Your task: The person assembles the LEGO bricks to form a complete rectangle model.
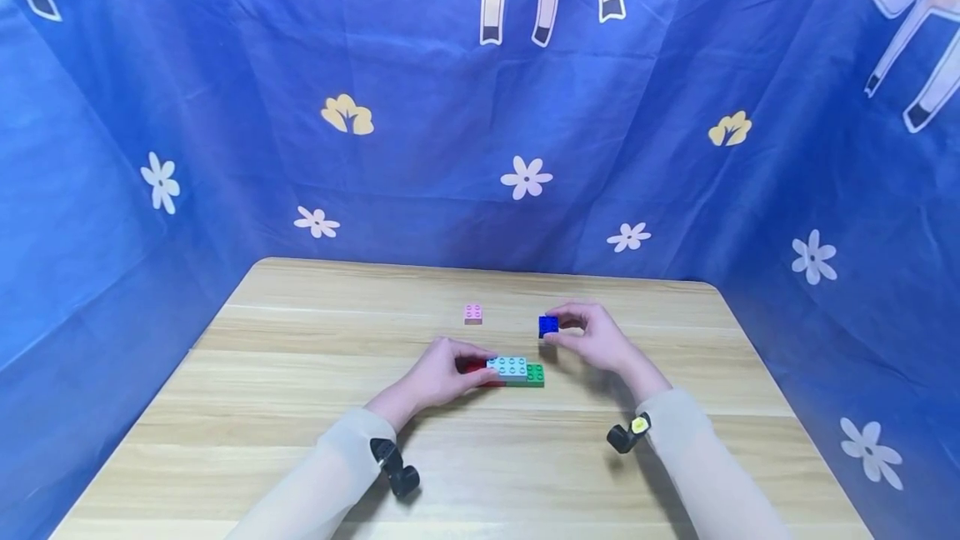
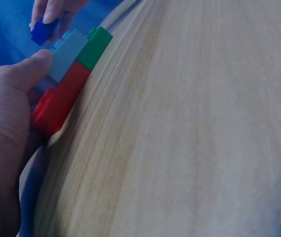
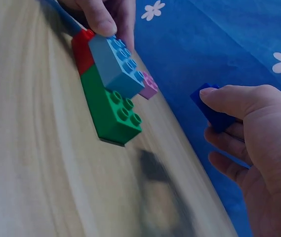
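My left hand grips a light blue building brick between thumb and fingers. That brick sits across a red brick and a green brick, which lie end to end on the table. Studs of the green one show at the right end, red at the left. To the right and farther back, my right hand pinches a small dark blue brick between thumb and fingers. In the right wrist view this brick is held up off the table, its shadow falling on the wood.
A small pink brick lies on the wooden table behind the joined bricks. Blue cloth with flowers and animal figures hangs behind the table and at both sides. Each wrist wears a small black camera.
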Demonstrator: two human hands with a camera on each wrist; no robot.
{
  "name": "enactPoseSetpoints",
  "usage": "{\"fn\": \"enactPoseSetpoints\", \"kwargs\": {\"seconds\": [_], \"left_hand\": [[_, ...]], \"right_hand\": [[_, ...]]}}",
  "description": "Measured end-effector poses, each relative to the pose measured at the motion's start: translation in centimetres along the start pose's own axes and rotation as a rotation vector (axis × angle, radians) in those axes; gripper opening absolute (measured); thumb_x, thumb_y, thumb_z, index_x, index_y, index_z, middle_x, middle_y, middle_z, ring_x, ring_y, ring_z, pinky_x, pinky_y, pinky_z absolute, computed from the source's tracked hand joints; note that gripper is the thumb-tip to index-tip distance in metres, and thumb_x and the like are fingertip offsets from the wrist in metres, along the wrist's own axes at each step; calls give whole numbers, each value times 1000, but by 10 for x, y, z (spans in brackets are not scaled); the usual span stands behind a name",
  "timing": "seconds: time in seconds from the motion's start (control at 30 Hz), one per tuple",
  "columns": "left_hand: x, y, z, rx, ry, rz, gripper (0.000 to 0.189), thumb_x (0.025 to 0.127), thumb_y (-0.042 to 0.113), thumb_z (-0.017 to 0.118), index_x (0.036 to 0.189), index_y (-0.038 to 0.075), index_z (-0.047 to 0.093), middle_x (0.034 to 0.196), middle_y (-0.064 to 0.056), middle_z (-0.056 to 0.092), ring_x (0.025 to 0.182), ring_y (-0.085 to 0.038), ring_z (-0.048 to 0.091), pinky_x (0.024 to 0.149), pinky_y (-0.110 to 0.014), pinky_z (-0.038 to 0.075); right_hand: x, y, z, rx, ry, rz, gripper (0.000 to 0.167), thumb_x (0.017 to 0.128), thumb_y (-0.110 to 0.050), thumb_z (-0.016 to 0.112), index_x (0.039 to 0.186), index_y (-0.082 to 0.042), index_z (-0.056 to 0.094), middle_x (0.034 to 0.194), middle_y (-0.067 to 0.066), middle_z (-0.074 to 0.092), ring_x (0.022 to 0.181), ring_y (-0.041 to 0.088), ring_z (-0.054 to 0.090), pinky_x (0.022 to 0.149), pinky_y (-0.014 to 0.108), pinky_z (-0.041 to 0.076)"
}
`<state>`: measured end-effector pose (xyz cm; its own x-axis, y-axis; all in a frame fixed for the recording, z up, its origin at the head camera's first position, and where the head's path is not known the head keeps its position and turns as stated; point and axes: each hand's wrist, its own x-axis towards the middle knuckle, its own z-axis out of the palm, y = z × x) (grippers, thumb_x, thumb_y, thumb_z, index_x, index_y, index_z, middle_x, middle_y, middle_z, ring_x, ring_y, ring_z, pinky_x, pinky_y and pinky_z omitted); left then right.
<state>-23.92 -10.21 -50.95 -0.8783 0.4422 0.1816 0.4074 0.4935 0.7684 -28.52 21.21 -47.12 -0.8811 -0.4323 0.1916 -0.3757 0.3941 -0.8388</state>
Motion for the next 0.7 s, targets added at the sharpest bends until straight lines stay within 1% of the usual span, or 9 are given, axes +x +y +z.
{"fn": "enactPoseSetpoints", "kwargs": {"seconds": [0.1,0.23,0.47,0.7], "left_hand": [[0,-1,0,-5,1,-1,37,91,44,85,120,21,82,107,13,78,98,-2,70,87,-28,57],[0,-1,-1,-3,0,-1,37,91,44,85,120,21,82,107,12,78,97,-2,70,86,-28,57],[1,0,-1,-2,-1,20,36,91,43,85,120,21,82,106,12,78,95,-2,70,82,-27,57],[0,-1,0,-5,6,39,37,92,43,84,120,19,82,107,10,79,95,-4,70,81,-28,57]], "right_hand": [[-4,-3,2,18,-14,-18,39,90,-12,86,125,-2,74,113,7,75,107,27,70,101,50,54],[-9,-6,6,42,-30,-16,39,89,-12,86,125,-2,74,114,7,75,108,27,70,102,55,52],[-17,-2,14,42,-69,-4,38,90,-15,87,125,-7,76,113,1,76,108,24,71,100,50,55],[-25,5,21,54,-93,-16,36,91,-16,87,124,-8,77,112,1,77,105,24,71,96,52,56]]}}
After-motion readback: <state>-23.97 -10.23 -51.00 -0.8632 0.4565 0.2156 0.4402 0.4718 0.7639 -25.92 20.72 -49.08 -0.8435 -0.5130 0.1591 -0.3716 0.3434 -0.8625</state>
